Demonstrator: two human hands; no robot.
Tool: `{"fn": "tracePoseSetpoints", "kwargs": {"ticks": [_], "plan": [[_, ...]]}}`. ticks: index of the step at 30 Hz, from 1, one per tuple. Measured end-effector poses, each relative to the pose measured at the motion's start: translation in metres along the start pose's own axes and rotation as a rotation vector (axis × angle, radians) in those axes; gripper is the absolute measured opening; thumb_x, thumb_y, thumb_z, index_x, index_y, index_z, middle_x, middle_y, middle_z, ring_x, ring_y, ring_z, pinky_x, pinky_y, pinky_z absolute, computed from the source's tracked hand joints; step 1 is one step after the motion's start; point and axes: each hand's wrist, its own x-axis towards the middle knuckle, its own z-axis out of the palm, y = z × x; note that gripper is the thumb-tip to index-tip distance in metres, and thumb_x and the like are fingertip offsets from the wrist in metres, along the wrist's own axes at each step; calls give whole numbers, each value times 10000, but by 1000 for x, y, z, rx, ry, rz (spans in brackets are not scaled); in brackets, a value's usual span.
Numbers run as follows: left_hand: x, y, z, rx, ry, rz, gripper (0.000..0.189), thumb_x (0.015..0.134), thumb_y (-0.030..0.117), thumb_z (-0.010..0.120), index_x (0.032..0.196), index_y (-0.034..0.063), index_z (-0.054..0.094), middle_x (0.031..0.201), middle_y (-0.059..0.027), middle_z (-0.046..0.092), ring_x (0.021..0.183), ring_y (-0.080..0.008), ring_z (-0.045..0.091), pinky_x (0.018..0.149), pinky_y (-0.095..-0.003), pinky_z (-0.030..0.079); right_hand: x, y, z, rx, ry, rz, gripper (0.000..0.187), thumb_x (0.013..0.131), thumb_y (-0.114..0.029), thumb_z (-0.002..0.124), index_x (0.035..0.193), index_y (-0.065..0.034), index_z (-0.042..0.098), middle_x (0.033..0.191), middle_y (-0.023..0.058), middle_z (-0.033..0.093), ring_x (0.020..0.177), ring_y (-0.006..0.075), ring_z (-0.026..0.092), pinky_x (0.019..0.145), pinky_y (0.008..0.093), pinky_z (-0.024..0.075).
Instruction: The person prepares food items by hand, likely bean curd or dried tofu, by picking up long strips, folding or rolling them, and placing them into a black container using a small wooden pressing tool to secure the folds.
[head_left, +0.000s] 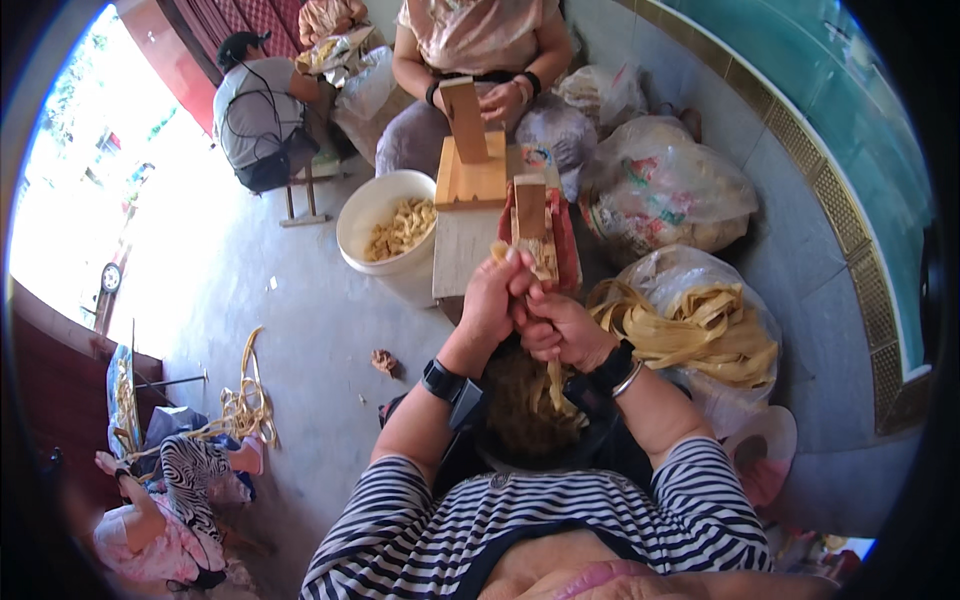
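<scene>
My left hand (489, 297) and my right hand (561, 330) meet in front of me, fingers closed around a flat yellowish strip (555, 384). A short end of it pokes up above my left thumb, while the rest hangs below my right hand. Under my hands, a dark container (487, 442) in my lap holds brown and yellowish scraps (534, 412). Just beyond my fingers stands an upright wooden block (529, 202) on a worn board. The part of the strip inside my fists is hidden.
A white bucket (352, 251) holds knotted yellowish pieces (405, 229). Another wooden stand (469, 176) sits before a facing co-worker (480, 45). Long strips (697, 330) lie on a plastic bag at right, near filled bags (667, 187). Others sit at left (262, 105) and lower left (161, 517).
</scene>
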Motion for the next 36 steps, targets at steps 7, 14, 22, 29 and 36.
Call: {"fn": "tracePoseSetpoints", "kwargs": {"ticks": [7, 14, 22, 29, 36], "plan": [[4, 9, 12, 29, 333, 227, 212, 991, 220, 483, 963, 31, 575, 582, 53, 359, 463, -72, 318, 444, -236, 302, 9, 1, -28, -159, 275, 22, 370, 990, -388, 448, 871, -47, 532, 535, -73, 306, 413, 35, 265, 389, 202, 244], [1, 8, 11, 1199, 161, 891, 200, 887, 88, 580, 1043, -8, 661, 842, -138, 670, 676, -218, 649, 619, -292, 510, -6, -12, -23, 46, 254, -239, 243, 957, -240, 519, 987, -14, 602, 607, -55, 412, 488, 30, 353, 463, 182, 309], [-5, -25, 17, 1133, 134, 358, 276, 928, 151, 543, 1089, -49, 643, 1064, -125, 667, 934, -199, 642, 845, -287, 487, 8, -4, -31, -1079, 624, -708, 161, 907, -125, 563, 954, 26, 595, 709, 154, 594, 616, 113, 527, 587, 296, 450], [10, -11, 0, 1069, 236, -70, 237, 717, 101, 589, 894, -38, 662, 729, -158, 655, 687, -207, 632, 653, -332, 484, -1, -1, -31, -863, 693, -476, 240, 942, -183, 527, 867, 31, 606, 683, 30, 599, 636, 72, 497, 584, 266, 431], [11, -15, -3, 1268, 224, 0, 240, 732, 126, 598, 905, -27, 665, 724, -120, 644, 672, -216, 599, 622, -316, 477, -2, -4, -19, -775, 621, -467, 291, 973, -229, 515, 922, 31, 634, 705, 10, 619, 675, 67, 543, 618, 240, 446]]}}
